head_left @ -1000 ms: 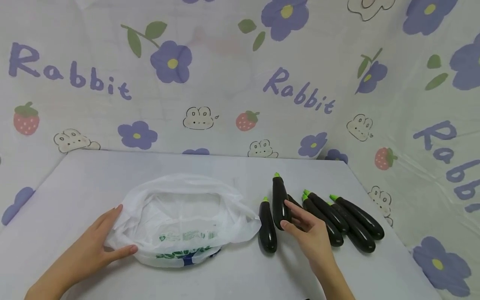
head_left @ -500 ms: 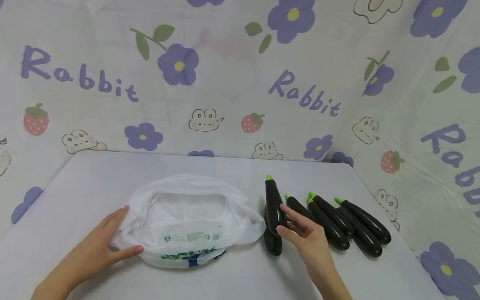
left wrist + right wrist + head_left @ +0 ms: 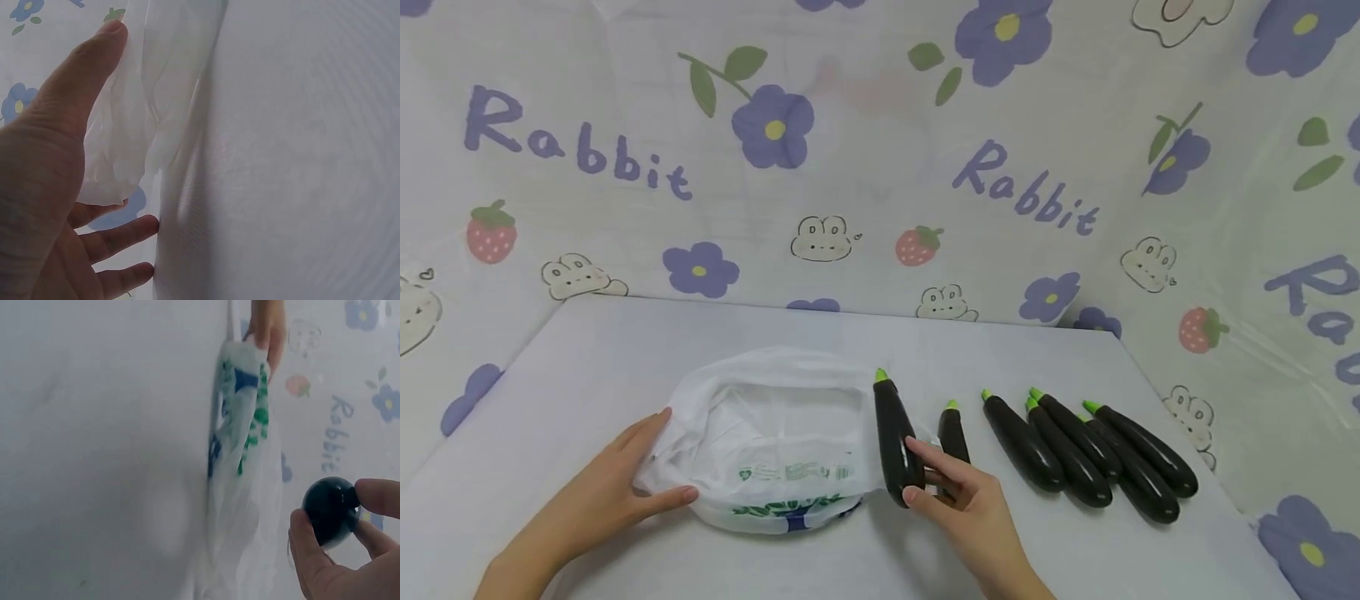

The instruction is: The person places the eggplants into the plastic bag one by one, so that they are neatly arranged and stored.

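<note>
A white plastic bag with green and blue print lies on the table, its mouth spread and facing up. At its left end my left hand rests with fingers and thumb spread along the rim; the left wrist view shows the extended thumb beside the thin plastic. My right hand pinches a dark eggplant near its thick bottom end, green stem tip pointing away. This eggplant overlaps the bag's right end in the head view. Behind the right fingers a second eggplant lies partly hidden.
Several more eggplants lie side by side on the right of the white table. A cloth printed with flowers, rabbits and strawberries hangs behind the table and along its right side.
My right hand has lifted the eggplant and carried it left, over the neighbouring eggplant, to the bag's right end. The left hand stays at the bag. The head view has shifted slightly.
</note>
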Available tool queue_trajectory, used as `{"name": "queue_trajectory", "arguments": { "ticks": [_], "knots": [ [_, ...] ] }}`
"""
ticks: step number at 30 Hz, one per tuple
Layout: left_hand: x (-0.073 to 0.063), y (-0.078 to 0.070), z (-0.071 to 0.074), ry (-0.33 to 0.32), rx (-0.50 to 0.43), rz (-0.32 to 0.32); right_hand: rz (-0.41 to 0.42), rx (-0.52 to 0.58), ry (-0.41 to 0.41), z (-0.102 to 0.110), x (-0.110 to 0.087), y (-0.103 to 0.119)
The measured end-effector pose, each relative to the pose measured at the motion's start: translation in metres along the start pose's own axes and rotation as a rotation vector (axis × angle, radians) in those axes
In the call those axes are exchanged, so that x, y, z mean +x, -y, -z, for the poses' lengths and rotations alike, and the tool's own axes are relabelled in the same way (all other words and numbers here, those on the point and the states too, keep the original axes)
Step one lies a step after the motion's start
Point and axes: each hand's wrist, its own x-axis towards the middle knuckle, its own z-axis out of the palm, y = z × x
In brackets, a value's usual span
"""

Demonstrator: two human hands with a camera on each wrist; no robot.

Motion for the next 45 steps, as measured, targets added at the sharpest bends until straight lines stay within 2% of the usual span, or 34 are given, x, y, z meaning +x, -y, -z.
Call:
{"name": "queue_trajectory", "arguments": {
  "ticks": [5,9,13,19,26,30,34,38,45],
  "knots": [
    [0.001,-0.002,-0.001,-0.024,0.011,-0.026,-0.014,0.074,0.144,-0.017,0.005,0.008],
    [0.002,-0.003,-0.002,-0.050,0.019,-0.051,-0.019,0.075,0.199,-0.036,0.015,0.009],
    [0.004,-0.003,-0.003,-0.084,0.013,-0.086,-0.024,0.076,0.199,-0.059,0.026,0.005],
    [0.005,-0.001,-0.006,-0.126,-0.032,-0.142,-0.062,0.134,0.195,-0.093,0.039,0.002],
    [0.004,0.001,-0.008,-0.155,-0.040,-0.175,-0.122,0.193,0.194,-0.125,0.056,-0.001],
    [0.004,0.001,-0.009,-0.144,-0.050,-0.168,-0.143,0.212,0.163,-0.142,0.062,-0.005],
    [0.004,0.001,-0.010,-0.131,-0.064,-0.158,-0.134,0.163,0.136,-0.157,0.066,-0.010],
    [0.004,0.000,-0.010,-0.135,-0.074,-0.171,-0.091,0.061,0.117,-0.172,0.069,-0.018],
    [0.003,0.000,-0.009,-0.087,-0.059,-0.159,0.023,-0.107,0.128,-0.184,0.071,-0.032]
  ]
}}
